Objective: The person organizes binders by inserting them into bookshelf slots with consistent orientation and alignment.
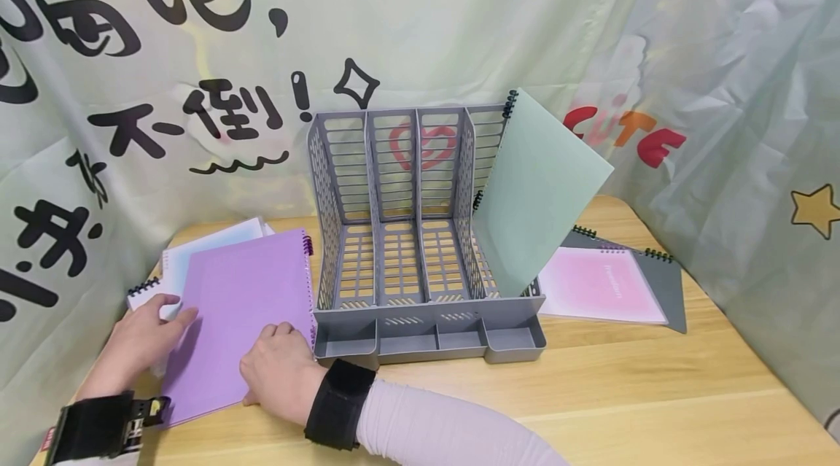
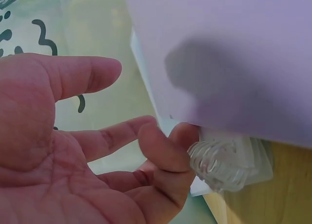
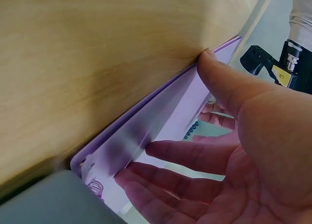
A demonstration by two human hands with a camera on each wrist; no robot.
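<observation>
A purple spiral-bound notebook (image 1: pixel 243 298) lies at the left of the table, over other notebooks. My right hand (image 1: pixel 284 373) holds its near edge, the thumb at the edge and the other fingers on the cover (image 3: pixel 161 131). My left hand (image 1: pixel 141 335) is at the notebook's left side, fingers spread and loosely bent. In the left wrist view, its fingertips (image 2: pixel 185 133) are right by the notebook's corner and a clear coil binding (image 2: pixel 214 165). Beneath the purple cover, a blue-white notebook (image 1: pixel 180 262) and a black-ringed white one (image 1: pixel 143 297) stick out.
A grey file rack (image 1: pixel 429 331) with upright dividers and small front trays stands mid-table. A pale green spiral notebook (image 1: pixel 541 189) leans in its rightmost slot. Right of the rack, a pink notebook (image 1: pixel 600 287) lies over dark grey ones (image 1: pixel 666 294). A printed cloth (image 1: pixel 459 21) hangs behind.
</observation>
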